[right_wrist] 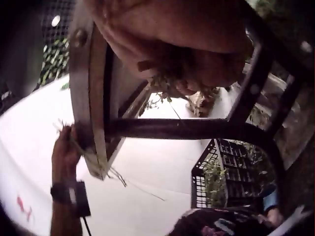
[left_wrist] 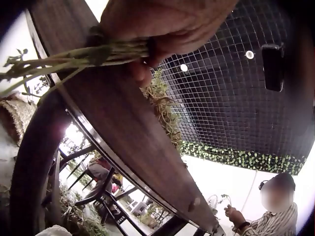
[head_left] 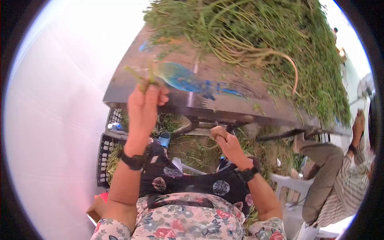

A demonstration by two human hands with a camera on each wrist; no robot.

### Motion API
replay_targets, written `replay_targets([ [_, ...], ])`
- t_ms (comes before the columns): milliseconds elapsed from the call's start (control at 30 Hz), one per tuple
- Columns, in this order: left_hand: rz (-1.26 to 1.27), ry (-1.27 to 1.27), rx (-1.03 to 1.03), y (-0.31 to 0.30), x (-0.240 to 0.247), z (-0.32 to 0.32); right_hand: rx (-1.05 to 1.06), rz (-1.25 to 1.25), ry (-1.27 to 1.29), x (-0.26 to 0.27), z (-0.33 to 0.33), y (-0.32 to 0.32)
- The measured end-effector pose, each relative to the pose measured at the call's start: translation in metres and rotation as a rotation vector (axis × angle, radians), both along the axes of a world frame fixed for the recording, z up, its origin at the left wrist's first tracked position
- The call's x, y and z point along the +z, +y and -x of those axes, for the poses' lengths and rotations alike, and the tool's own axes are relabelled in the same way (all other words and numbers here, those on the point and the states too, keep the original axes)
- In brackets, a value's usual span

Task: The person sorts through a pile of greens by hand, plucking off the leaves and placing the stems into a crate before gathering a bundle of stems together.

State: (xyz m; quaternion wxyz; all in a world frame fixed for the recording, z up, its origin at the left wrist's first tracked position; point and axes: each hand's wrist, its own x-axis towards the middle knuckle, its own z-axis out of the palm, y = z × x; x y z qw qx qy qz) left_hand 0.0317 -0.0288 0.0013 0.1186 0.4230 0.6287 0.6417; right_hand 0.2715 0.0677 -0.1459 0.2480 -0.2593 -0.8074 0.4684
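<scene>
My left hand [head_left: 146,94] is raised at the near corner of the wooden table [head_left: 224,94] and grips a small bunch of green stems [head_left: 140,76]. In the left wrist view the stems [left_wrist: 74,56] stick out sideways from the curled fingers [left_wrist: 162,24]. My right hand [head_left: 222,136] hangs lower, just under the table's front edge, with its fingers curled round a small clump of plant bits [right_wrist: 170,78]. A large heap of green stalks [head_left: 272,44] covers the far side of the table.
A black plastic crate [head_left: 105,154] with greens stands on the floor to the left, under the table corner. Metal table legs [right_wrist: 197,129] run below the top. Another person [head_left: 344,176] sits at right on a white plastic chair [head_left: 290,184]. More plant scraps litter the floor.
</scene>
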Motion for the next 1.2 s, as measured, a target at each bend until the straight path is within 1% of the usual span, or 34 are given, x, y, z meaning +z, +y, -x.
replay_targets([
  [100,0.014,-0.004,-0.008,0.000,0.000,0.003,-0.181,0.476,0.075,-0.005,-0.018,-0.005],
  [167,-0.003,-0.020,-0.031,0.000,-0.003,0.006,-0.261,0.635,0.206,-0.014,-0.034,-0.002],
  [233,0.014,-0.025,-0.009,0.001,0.000,-0.001,-0.335,1.031,0.304,-0.012,-0.051,0.007],
  [367,0.008,0.005,0.005,0.003,0.002,-0.002,-0.548,1.161,0.321,-0.009,-0.081,0.020],
  [400,0.029,-0.025,0.020,0.003,0.003,-0.003,-0.585,1.149,0.330,-0.010,-0.091,0.023],
  [500,0.089,-0.003,0.032,0.003,0.002,0.001,-0.714,1.146,0.356,-0.023,-0.129,0.027],
  [567,0.082,-0.010,0.042,0.004,0.002,-0.001,-0.630,0.486,0.302,-0.050,-0.159,0.034],
  [633,0.067,-0.014,0.072,0.004,0.000,0.000,-0.729,0.452,0.344,-0.060,-0.184,0.031],
  [667,0.073,-0.010,0.059,0.003,0.002,-0.001,-0.877,0.749,0.427,-0.062,-0.195,0.030],
  [733,0.056,-0.018,0.035,0.004,-0.001,0.004,-1.009,1.032,0.530,-0.064,-0.213,0.024],
  [833,0.042,-0.051,0.034,0.004,-0.003,0.004,-1.221,1.007,0.440,-0.085,-0.236,0.014],
  [867,0.043,-0.045,0.033,0.004,-0.002,0.003,-1.272,1.068,0.415,-0.096,-0.246,0.009],
  [967,0.048,-0.047,0.044,0.006,-0.001,0.002,-1.251,0.942,0.323,-0.095,-0.259,-0.010],
  [1000,0.047,-0.052,0.054,0.006,0.000,0.002,-1.224,0.790,0.245,-0.133,-0.285,-0.014],
  [1033,0.082,-0.017,0.048,0.006,-0.001,0.002,-1.001,0.156,-0.174,-0.134,-0.299,-0.027],
  [1067,0.110,0.022,0.058,0.005,-0.002,0.003,-0.687,-0.476,-0.541,-0.134,-0.307,-0.039],
  [1100,0.127,0.069,0.090,0.003,0.000,0.006,-0.582,-0.524,-0.730,-0.132,-0.313,-0.046],
  [1133,0.116,0.099,0.078,0.002,0.001,0.003,-0.661,-0.151,-0.636,-0.143,-0.313,-0.047],
  [1167,0.064,0.033,0.020,0.001,-0.001,0.006,-0.806,0.233,-0.481,-0.154,-0.313,-0.048],
  [1200,0.107,0.057,0.089,0.001,0.001,0.001,-0.983,0.532,-0.352,-0.166,-0.314,-0.049],
])
